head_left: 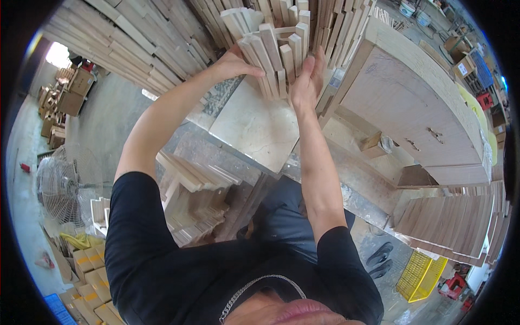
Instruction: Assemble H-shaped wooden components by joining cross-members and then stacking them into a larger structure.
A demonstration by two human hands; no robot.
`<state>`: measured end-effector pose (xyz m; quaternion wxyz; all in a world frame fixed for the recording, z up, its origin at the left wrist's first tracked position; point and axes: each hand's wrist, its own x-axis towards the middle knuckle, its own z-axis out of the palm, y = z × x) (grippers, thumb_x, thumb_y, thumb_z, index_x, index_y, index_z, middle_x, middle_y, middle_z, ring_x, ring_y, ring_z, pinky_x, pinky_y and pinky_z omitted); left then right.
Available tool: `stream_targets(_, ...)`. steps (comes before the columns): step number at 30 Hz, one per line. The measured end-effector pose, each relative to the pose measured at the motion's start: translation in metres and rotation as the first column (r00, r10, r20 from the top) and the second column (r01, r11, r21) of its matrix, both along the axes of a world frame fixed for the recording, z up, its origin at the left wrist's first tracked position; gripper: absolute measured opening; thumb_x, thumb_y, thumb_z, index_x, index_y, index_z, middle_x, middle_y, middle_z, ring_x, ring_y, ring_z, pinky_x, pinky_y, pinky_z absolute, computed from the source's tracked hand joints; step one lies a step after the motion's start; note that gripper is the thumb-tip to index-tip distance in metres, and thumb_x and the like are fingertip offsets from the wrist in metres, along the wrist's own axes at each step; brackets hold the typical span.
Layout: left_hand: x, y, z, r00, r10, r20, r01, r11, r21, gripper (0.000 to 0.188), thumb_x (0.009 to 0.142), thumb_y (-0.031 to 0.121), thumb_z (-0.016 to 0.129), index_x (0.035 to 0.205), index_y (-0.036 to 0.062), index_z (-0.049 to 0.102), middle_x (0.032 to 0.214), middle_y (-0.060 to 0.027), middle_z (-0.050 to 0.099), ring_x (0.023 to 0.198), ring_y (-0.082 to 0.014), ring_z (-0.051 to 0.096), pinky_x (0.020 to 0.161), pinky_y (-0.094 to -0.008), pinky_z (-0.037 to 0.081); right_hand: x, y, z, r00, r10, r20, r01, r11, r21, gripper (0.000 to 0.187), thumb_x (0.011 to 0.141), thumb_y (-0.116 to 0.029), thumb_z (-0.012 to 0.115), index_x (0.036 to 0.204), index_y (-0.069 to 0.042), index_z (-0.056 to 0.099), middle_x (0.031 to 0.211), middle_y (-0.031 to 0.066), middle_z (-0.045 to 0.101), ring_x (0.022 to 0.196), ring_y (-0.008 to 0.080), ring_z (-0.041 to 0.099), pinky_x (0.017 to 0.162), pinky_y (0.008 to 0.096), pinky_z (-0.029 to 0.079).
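Note:
A bundle of pale wooden strips [271, 54] stands on end at the far side of a smooth light board [254, 127]. My left hand [235, 64] lies along the bundle's left side, its thumb stretched across the front and its fingers partly hidden behind the wood. On the right side, my right hand [307, 84] presses against the same strips, thumb and fingers pointing up. The bundle is held between both hands. Its strips stick up to uneven heights, and some lean.
Tall stacks of wooden strips [130, 40] rise behind. A large wooden panel box [411, 103] stands at right. More strips [197, 187] lie low at left, near a wire-cage fan [62, 184]. A yellow crate [422, 275] and stacked boards [447, 222] are lower right.

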<state>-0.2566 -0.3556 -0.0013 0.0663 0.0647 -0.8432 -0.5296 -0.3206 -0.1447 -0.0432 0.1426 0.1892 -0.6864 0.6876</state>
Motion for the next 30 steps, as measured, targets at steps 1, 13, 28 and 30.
stream_targets(1, -0.002, 0.002, 0.006, 1.0, -0.011, 0.003, 0.011, 1.0, -0.007, 0.099, 0.069, 0.008, 0.094, 0.153, 0.0025, 0.041, 0.143, -0.0109, 0.058, 0.134, -0.0239, 0.052, 0.114, -0.0365, 0.042, -0.005, -0.003, 0.0, 1.0, -0.011, 0.003, 0.011, 1.0, -0.007, 0.063, 0.109, -0.041, 0.037, 0.152, 0.005, 0.038, 0.154, 0.0269, 0.042, 0.142, 0.0432, 0.04, 0.119, 0.046, 0.031)
stream_targets(13, -0.013, -0.028, 0.018, 0.966, -0.081, 0.246, 0.085, 0.996, -0.008, 0.079, 0.073, 0.012, 0.093, 0.14, -0.0016, 0.054, 0.133, -0.0106, 0.063, 0.125, -0.0229, 0.058, 0.103, -0.0361, 0.051, -0.011, -0.019, -0.007, 0.997, -0.025, -0.067, 0.027, 0.999, 0.034, 0.062, 0.109, -0.045, 0.039, 0.148, 0.003, 0.046, 0.142, 0.026, 0.054, 0.136, 0.0432, 0.045, 0.115, 0.0475, 0.035)
stream_targets(28, -0.011, -0.018, 0.013, 0.963, -0.153, 0.22, 0.163, 0.986, -0.027, 0.069, 0.073, 0.014, 0.092, 0.135, 0.0014, 0.063, 0.131, -0.008, 0.067, 0.125, -0.0212, 0.058, 0.11, -0.0347, 0.045, -0.036, -0.024, -0.021, 0.985, 0.056, 0.165, -0.006, 0.957, -0.29, 0.04, 0.11, -0.03, 0.041, 0.127, -0.001, 0.063, 0.114, 0.0121, 0.067, 0.11, 0.0253, 0.06, 0.103, 0.0357, 0.042)
stream_targets(30, -0.011, -0.02, 0.02, 0.95, -0.168, 0.265, 0.173, 0.985, 0.005, 0.071, 0.073, 0.013, 0.091, 0.137, 0.0016, 0.062, 0.133, -0.0082, 0.066, 0.125, -0.0216, 0.058, 0.11, -0.0346, 0.045, -0.04, -0.025, -0.022, 0.964, 0.146, 0.222, -0.053, 0.925, -0.376, 0.036, 0.109, -0.027, 0.042, 0.126, -0.003, 0.064, 0.113, 0.01, 0.067, 0.108, 0.0215, 0.059, 0.102, 0.0333, 0.042)
